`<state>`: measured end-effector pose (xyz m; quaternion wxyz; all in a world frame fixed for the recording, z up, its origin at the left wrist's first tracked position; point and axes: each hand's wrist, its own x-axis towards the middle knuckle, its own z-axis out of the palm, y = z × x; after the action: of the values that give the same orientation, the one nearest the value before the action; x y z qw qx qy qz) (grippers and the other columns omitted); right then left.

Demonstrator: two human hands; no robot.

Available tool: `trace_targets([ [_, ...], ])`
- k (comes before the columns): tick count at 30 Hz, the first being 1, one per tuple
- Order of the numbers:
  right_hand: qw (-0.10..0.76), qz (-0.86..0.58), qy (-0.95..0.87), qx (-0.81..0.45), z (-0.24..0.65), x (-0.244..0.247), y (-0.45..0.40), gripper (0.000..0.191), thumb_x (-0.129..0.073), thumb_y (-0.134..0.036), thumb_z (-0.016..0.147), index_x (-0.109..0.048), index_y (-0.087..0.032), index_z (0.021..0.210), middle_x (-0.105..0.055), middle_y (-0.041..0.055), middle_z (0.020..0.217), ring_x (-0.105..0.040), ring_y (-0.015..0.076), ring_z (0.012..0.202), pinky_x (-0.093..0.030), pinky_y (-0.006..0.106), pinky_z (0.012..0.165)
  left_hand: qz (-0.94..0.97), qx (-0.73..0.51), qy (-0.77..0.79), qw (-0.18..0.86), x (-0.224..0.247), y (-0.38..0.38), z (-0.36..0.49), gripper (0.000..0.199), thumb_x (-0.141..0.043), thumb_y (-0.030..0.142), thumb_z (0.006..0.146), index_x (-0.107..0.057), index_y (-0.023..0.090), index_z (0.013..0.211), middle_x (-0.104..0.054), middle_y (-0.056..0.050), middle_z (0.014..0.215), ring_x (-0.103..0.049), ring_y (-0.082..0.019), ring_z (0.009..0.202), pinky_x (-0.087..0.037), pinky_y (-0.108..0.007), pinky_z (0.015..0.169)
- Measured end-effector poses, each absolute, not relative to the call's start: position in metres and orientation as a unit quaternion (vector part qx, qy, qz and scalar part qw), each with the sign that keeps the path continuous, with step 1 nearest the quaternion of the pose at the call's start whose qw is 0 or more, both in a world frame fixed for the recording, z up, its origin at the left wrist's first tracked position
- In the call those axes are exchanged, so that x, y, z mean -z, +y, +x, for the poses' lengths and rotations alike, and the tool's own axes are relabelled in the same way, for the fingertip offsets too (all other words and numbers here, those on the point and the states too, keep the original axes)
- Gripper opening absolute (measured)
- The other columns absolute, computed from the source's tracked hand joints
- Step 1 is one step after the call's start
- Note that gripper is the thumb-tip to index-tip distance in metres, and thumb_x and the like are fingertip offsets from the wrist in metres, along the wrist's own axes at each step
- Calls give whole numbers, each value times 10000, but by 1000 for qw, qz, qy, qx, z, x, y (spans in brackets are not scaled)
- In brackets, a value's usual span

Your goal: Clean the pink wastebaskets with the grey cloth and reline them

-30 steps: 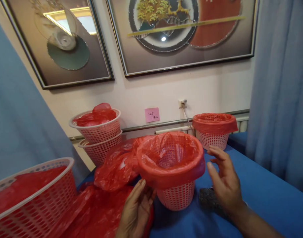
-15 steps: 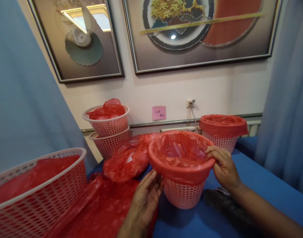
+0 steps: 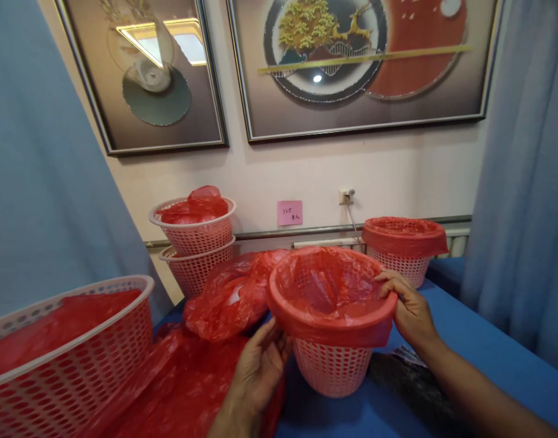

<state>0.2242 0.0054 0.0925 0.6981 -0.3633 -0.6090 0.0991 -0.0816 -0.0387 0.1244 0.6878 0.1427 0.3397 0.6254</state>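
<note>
A round white mesh basket [image 3: 331,365] stands upright on the blue surface in the middle, lined with a red plastic bag [image 3: 338,331] folded over its rim. My right hand [image 3: 409,304] grips the bag-covered rim at the right, fingertips just inside and thumb below. Against the left side of the basket is my left hand [image 3: 263,365], palm up, its fingers apart and the fingertips under the folded edge of the bag. Loose red bags [image 3: 182,377] are spread beside my left forearm, and a bunched red bag [image 3: 233,298] lies behind them.
A large basket [image 3: 78,359] with red plastic fills the left. Two stacked baskets [image 3: 199,234] are at the back left, another lined basket [image 3: 404,243] at the back right. Dark plastic [image 3: 411,383] lies by my right forearm on the blue surface [image 3: 484,353]. Blue curtains hang at both sides.
The basket and both hands appear slightly lower and further left. More of the red lining inside the basket shows. My right hand keeps its grip on the rim.
</note>
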Motion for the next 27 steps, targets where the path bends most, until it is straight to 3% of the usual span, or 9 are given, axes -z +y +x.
trace_targets([
  [9,731,-355,-557,-171,224,-97,8,155,-617,-231,777,-647,-253,626,-727,58,1008,-610,279,1109,-411,451,1055,192,-651,426,599,-138,-7,-98,184,-610,-14,895,-706,114,803,-760,-54,689,-703,-145,554,-556,-228,578],
  [13,745,-359,-527,-193,227,-97,8,167,-657,-270,759,-639,-249,594,-734,63,1008,-608,294,1126,-401,467,1069,200,-715,423,520,-134,-5,-107,223,-629,-49,870,-699,160,834,-749,10,717,-710,-94,612,-545,-177,671],
  [16,745,-357,-530,-193,228,-96,7,168,-661,-270,762,-645,-253,595,-739,60,1000,-612,290,1114,-405,464,1068,249,-753,407,452,-144,-5,-106,202,-706,25,880,-743,208,958,-781,22,955,-728,-67,785,-531,-153,790],
  [18,742,-352,-536,-193,228,-97,7,166,-661,-265,774,-654,-255,608,-740,57,1006,-615,282,1105,-409,460,1069,316,-753,407,410,-153,-5,-99,223,-741,115,898,-766,235,1084,-755,-17,1219,-721,-110,1036,-514,-175,925],
  [21,741,-347,-540,-198,227,-98,11,177,-668,-279,800,-674,-257,625,-737,54,1026,-620,273,1118,-402,464,1091,404,-712,413,399,-160,-6,-86,316,-749,209,919,-750,278,1227,-624,-20,1492,-518,-191,1426,-367,-241,1183],
  [24,738,-337,-544,-216,223,-100,14,155,-687,-313,825,-714,-258,683,-735,60,1104,-616,268,1182,-382,474,1135,432,-690,400,421,-154,-5,-77,325,-691,303,970,-722,304,1293,-543,12,1577,-377,-195,1533,-220,-302,1284],
  [26,745,-330,-523,-249,218,-100,12,98,-714,-348,828,-754,-265,861,-700,65,1264,-589,263,1263,-379,473,1158,420,-702,386,426,-147,-3,-77,325,-639,320,1001,-702,306,1319,-517,24,1597,-359,-187,1542,-202,-324,1296],
  [27,753,-332,-500,-270,214,-98,9,195,-728,-372,827,-749,-271,992,-663,69,1347,-570,260,1302,-382,471,1165,407,-708,380,435,-144,-2,-78,319,-624,314,1008,-700,297,1318,-514,21,1600,-353,-185,1545,-202,-327,1297],
])
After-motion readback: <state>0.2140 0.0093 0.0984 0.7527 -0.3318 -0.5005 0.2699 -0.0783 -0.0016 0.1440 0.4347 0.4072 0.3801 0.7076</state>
